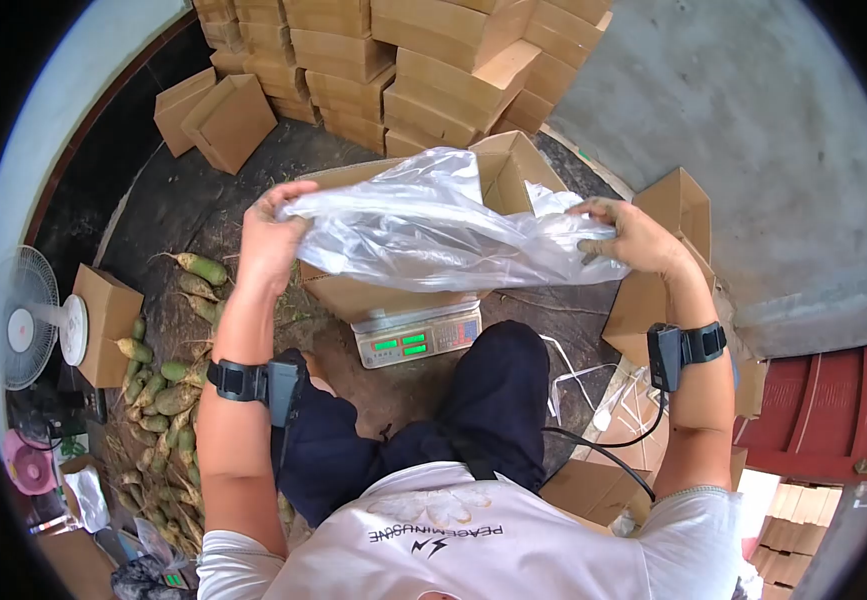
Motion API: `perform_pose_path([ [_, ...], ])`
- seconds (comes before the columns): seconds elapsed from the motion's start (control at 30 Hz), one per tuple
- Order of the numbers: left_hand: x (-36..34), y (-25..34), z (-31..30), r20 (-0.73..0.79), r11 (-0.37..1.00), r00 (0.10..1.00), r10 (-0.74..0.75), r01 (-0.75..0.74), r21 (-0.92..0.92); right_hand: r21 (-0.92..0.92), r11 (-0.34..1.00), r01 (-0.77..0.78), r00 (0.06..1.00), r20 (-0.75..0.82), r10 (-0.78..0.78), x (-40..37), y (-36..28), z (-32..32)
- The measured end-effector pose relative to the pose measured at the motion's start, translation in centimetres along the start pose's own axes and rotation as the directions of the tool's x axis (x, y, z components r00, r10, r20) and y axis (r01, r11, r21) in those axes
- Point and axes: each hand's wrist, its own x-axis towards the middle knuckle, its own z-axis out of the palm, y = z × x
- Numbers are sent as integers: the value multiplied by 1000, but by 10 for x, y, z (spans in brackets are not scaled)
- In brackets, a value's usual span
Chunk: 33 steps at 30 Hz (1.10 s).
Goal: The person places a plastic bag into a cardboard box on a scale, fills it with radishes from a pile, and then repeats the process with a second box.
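A clear plastic bag [433, 230] is stretched sideways between my two hands. At its left end, my left hand [275, 232] is closed on the edge, thumb and fingers pinching the film. My right hand [628, 236] grips the opposite end with bent fingers. Beneath the bag an open cardboard box [363, 298] rests on a digital scale [418, 343] with lit green displays. The bag hides much of the box's opening, and some of its inside wall shows behind the plastic.
Green radishes [168, 400] lie in a heap on the floor to the left, near a white fan [23, 320]. Stacked cartons [343, 60] stand at the back. More cardboard boxes [643, 310] are at the right, with white straps [563, 370] on the floor.
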Motion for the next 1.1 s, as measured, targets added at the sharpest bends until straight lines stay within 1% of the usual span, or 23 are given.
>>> perform_pose_path([
  [0.03, -1, 0, 3, 11, 977, 1000, 22, -24, 214, -42, 998, 43, 997, -59, -45, 0, -3, -1],
  [0.07, -4, -1, 8, -4, 816, 962, 275, -231, 529, 43, 997, 60, 991, -120, -55, 4, 1, 0],
  [0.1, -8, 1, 14, 13, 628, 926, 377, -266, 732, 69, 996, 51, 992, -117, -43, 6, -1, -3],
  [0.17, -13, 10, 25, 32, 436, 982, 187, -112, 893, 121, 992, 32, 994, -104, -19, 12, -6, -9],
  [0.2, -13, 15, 25, 68, 437, 991, 113, -111, 893, 35, 999, 31, 983, -181, -25, 18, -3, -10],
  [0.27, -11, 23, 25, 143, 438, 989, -40, -111, 892, -55, 999, 1, 977, -215, -13, 32, -7, -12],
  [0.33, -1, 8, 21, 290, 383, 944, 154, -328, 864, -157, 987, 35, 969, -235, -72, 49, -15, -7],
  [0.43, 10, -1, 37, 406, 273, 811, 421, -540, 796, -40, 976, 212, 961, -170, -216, 86, -34, 24],
  [0.47, 14, 0, 44, 425, 229, 753, 503, -590, 774, -56, 949, 310, 932, -181, -315, 110, -25, 47],
  [0.53, 24, 1, 52, 607, 69, 734, 306, -653, 755, 53, 886, 460, 887, -61, -457, 147, -10, 89],
  [0.57, 30, 1, 54, 675, -4, 712, 192, -687, 726, -141, 955, 261, 936, 279, -215, 162, -5, 99],
  [0.6, 38, -4, 58, 687, -216, 724, -57, -681, 700, -389, 894, 224, 921, 383, -64, 165, -6, 105],
  [0.63, 45, -8, 57, 609, -194, 760, -228, -648, 736, -611, 763, 209, 891, 440, 109, 167, -7, 110],
  [0.7, 55, -15, 58, 400, -177, 738, -544, -567, 805, -588, 807, 53, 974, 207, 86, 172, -15, 109],
  [0.73, 52, -3, 59, 458, -116, 721, -520, -591, 798, -562, 827, -20, 993, 87, 83, 171, -22, 103],
  [0.8, 47, 26, 55, 563, -1, 685, -462, -635, 773, -457, 888, -54, 999, -26, 47, 164, -32, 79],
  [0.83, 55, 28, 55, 602, 128, 670, -435, -615, 778, -397, 915, -69, 996, -85, 38, 163, -30, 71],
  [0.87, 66, 28, 57, 640, 256, 655, -402, -591, 765, -140, 990, 35, 999, -32, -39, 165, -20, 68],
  [0.9, 75, 26, 66, 742, 514, 644, -184, -581, 631, 128, 983, 128, 992, -4, -129, 168, -9, 63],
  [0.93, 79, 25, 79, 763, 713, 644, 55, -561, 422, 387, 898, 207, 975, -1, -224, 169, -7, 59],
  [0.97, 78, 22, 99, 715, 812, 690, 111, -478, 335, 420, 892, 168, 981, 15, -192, 166, -6, 57],
  [1.03, 76, 18, 143, 597, 944, 780, 185, -310, 113, 488, 868, 89, 991, 46, -128, 152, -13, 50],
  [1.1, 91, 8, 159, 627, 948, 779, 12, -209, 242, 579, 813, 55, 994, 42, -97, 143, 1, 46],
])
